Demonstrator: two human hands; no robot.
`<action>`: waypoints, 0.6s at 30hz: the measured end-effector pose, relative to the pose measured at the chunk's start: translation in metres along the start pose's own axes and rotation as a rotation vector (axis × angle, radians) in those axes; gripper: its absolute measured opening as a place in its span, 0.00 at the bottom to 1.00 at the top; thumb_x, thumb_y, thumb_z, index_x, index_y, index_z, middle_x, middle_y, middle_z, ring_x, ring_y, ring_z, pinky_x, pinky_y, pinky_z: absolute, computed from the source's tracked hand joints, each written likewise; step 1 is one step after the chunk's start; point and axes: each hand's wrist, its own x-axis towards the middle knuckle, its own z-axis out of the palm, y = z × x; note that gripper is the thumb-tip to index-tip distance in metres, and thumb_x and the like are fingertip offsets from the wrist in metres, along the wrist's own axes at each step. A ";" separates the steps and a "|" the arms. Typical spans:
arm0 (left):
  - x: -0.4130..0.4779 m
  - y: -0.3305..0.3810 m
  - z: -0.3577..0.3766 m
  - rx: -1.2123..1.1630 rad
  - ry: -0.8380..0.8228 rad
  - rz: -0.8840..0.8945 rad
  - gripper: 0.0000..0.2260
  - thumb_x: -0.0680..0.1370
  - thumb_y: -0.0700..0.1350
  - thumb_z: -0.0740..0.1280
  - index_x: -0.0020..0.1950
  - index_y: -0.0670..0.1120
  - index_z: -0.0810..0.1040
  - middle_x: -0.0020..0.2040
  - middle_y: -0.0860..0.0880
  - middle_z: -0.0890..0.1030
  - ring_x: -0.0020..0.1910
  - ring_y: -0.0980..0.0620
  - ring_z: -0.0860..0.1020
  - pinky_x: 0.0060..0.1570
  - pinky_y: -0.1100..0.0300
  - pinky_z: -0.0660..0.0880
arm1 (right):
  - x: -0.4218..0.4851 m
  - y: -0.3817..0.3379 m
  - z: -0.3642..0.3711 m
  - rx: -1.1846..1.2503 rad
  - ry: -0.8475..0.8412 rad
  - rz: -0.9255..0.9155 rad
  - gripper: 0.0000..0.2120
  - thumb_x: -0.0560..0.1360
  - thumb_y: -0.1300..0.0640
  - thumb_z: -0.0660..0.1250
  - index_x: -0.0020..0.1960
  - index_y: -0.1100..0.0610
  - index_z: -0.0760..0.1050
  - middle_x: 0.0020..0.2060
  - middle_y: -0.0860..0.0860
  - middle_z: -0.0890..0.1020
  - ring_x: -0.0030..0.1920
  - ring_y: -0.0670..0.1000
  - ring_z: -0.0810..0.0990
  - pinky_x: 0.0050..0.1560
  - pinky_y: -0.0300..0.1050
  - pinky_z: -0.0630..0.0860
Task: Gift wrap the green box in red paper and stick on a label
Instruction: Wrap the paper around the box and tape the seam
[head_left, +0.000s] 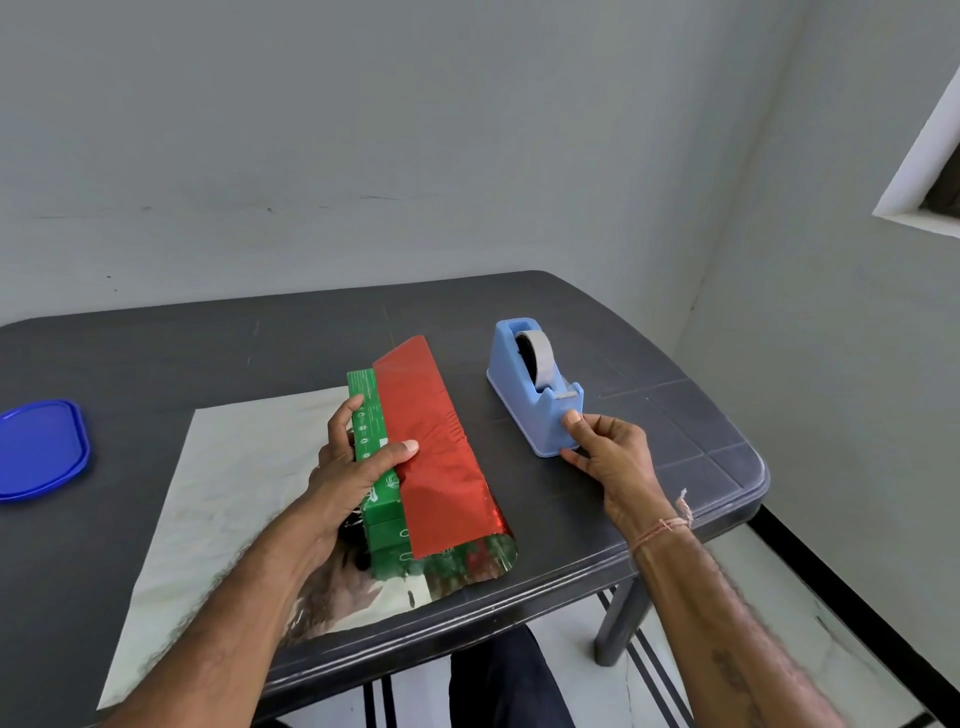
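L hand (353, 467) gripped the green box (371, 415): fingers (345, 415) curled round its left side, thumb pressing the red paper (431, 447) flap down on top. Paper's silver underside lay spread on the surface (208, 353) under & left of that wrist. R hand (608, 457) held the near end of the tape dispenser (524, 395), thumb by the cutter, fingers at its base. Blue lid (41, 449) sat well left of the L fingers.

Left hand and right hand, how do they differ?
The left hand grips the green box, thumb pressing the red paper onto it; the right hand holds the front of the tape dispenser. The left hand is over the paper, the right hand over bare table. Both hold something.
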 end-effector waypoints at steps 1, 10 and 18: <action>0.000 -0.001 0.000 0.002 -0.004 0.002 0.41 0.53 0.70 0.77 0.61 0.82 0.60 0.68 0.54 0.64 0.68 0.47 0.70 0.71 0.44 0.69 | 0.001 -0.001 0.000 0.000 0.006 0.011 0.13 0.77 0.54 0.74 0.51 0.65 0.81 0.51 0.61 0.86 0.55 0.57 0.85 0.55 0.52 0.84; -0.002 0.000 0.001 0.004 0.003 -0.013 0.37 0.53 0.70 0.78 0.54 0.86 0.60 0.71 0.51 0.67 0.68 0.45 0.72 0.71 0.42 0.70 | -0.005 0.010 -0.002 -0.379 0.151 -0.093 0.08 0.75 0.59 0.76 0.39 0.62 0.83 0.48 0.46 0.87 0.49 0.50 0.85 0.56 0.54 0.83; 0.000 -0.003 0.000 -0.003 0.018 -0.019 0.42 0.52 0.74 0.79 0.59 0.85 0.59 0.70 0.51 0.69 0.68 0.43 0.72 0.69 0.40 0.72 | -0.036 0.003 -0.024 -0.164 -0.074 0.005 0.09 0.79 0.56 0.72 0.48 0.62 0.84 0.47 0.54 0.88 0.46 0.48 0.85 0.55 0.46 0.82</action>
